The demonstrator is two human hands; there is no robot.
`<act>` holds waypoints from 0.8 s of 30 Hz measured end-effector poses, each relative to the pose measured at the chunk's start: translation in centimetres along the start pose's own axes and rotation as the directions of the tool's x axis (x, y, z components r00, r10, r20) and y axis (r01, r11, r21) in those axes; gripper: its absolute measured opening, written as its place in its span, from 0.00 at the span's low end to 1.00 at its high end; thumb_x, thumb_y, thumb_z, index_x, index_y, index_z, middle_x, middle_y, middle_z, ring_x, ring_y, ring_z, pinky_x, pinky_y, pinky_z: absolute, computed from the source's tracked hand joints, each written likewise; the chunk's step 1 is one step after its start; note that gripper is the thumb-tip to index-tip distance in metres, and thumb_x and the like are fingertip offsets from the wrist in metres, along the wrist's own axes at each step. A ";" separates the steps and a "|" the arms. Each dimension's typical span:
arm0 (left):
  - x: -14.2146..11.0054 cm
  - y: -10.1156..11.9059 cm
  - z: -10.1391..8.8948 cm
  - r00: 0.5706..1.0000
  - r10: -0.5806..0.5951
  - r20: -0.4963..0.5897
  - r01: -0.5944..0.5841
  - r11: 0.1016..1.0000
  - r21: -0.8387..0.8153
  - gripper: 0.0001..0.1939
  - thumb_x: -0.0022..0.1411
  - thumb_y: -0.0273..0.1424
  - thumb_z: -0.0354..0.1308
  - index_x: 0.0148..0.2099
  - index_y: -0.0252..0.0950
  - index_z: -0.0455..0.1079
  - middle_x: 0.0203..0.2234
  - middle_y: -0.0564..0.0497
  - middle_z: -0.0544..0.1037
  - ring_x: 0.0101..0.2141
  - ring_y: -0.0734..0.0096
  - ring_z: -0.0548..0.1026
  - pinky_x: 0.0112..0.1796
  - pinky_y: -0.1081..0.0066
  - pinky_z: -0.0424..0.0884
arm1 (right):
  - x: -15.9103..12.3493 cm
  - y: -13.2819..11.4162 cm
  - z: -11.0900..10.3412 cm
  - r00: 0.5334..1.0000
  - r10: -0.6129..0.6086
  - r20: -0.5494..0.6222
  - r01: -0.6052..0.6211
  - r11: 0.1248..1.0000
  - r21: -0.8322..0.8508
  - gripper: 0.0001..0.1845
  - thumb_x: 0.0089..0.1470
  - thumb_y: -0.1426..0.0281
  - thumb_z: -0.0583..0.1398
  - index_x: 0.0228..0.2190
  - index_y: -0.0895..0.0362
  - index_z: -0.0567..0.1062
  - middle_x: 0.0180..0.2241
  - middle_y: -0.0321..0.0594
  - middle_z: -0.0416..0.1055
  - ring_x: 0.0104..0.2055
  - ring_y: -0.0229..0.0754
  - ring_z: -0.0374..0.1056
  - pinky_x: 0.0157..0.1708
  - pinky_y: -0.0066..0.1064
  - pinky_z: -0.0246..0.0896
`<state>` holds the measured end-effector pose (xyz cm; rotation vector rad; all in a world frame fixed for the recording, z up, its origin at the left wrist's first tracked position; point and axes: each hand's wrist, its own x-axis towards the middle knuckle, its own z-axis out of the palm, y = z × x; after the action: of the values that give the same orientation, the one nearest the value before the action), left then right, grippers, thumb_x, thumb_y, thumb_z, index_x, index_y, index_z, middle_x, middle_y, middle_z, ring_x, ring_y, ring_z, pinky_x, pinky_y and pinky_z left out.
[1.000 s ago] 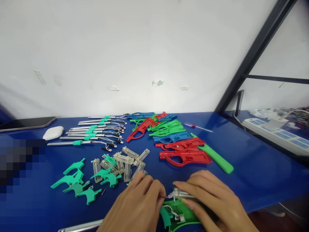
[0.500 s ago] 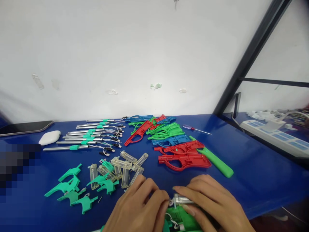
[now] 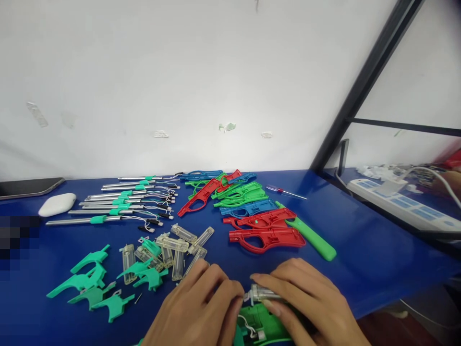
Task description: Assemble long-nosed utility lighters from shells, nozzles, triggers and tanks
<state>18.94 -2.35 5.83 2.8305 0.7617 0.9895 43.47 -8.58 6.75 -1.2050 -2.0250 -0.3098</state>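
Observation:
At the near edge, my right hand (image 3: 306, 302) is closed on a clear lighter fuel tank (image 3: 264, 293), thumb and fingers along its sides. The tank lies sideways just over a green lighter shell half (image 3: 268, 319); whether it is seated cannot be seen. My left hand (image 3: 201, 307) is closed round the shell's left end, its fingertips beside a small pale tab at the tank's end. White wires (image 3: 247, 323) with a small connector lie inside the shell. My fingers hide much of the shell.
Left of my hands lie loose clear tanks (image 3: 177, 265) and teal triggers (image 3: 114, 306). Behind are metal rods (image 3: 84, 221) with wires, a white case (image 3: 57, 204), and red (image 3: 268, 239), blue and green shells. A screwdriver (image 3: 286, 192) and power strip (image 3: 403, 204) are rightward.
The view has shifted slightly, so the table items appear further left. My hands keep their hold, with the tank and green shell in nearly the same arrangement.

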 end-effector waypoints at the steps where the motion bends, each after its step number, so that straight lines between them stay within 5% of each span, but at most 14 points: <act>1: 0.0 0.0 0.0 1.000 -0.005 -0.004 0.005 1.000 0.007 0.10 0.82 0.25 0.51 0.51 0.43 0.72 0.38 0.56 0.82 0.38 0.67 0.80 0.51 0.66 0.80 | 0.1 -0.1 0.0 1.000 0.001 -0.001 -0.001 1.000 -0.005 0.16 0.83 0.61 0.53 0.52 0.47 0.81 0.38 0.29 0.86 0.38 0.36 0.84 0.44 0.26 0.78; 8: 0.4 -0.2 0.3 0.999 0.014 -0.044 -0.011 0.998 0.061 0.12 0.82 0.25 0.49 0.48 0.42 0.73 0.34 0.55 0.81 0.34 0.64 0.80 0.45 0.65 0.82 | -0.2 -0.3 0.0 1.000 0.022 -0.009 -0.022 0.999 -0.026 0.16 0.83 0.61 0.53 0.53 0.46 0.81 0.40 0.30 0.87 0.40 0.37 0.86 0.45 0.27 0.79; 24: 0.4 0.4 -0.4 0.999 0.014 -0.041 -0.011 0.998 0.065 0.14 0.83 0.25 0.48 0.48 0.42 0.74 0.36 0.57 0.83 0.35 0.68 0.82 0.52 0.66 0.82 | -0.6 -0.1 0.1 0.999 0.041 -0.001 -0.041 0.999 -0.006 0.15 0.82 0.61 0.55 0.53 0.45 0.82 0.41 0.28 0.88 0.40 0.35 0.86 0.50 0.26 0.79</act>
<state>19.18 -2.55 6.44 2.8808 0.7953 1.0476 43.49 -9.01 6.31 -1.2485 -1.9974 -0.2959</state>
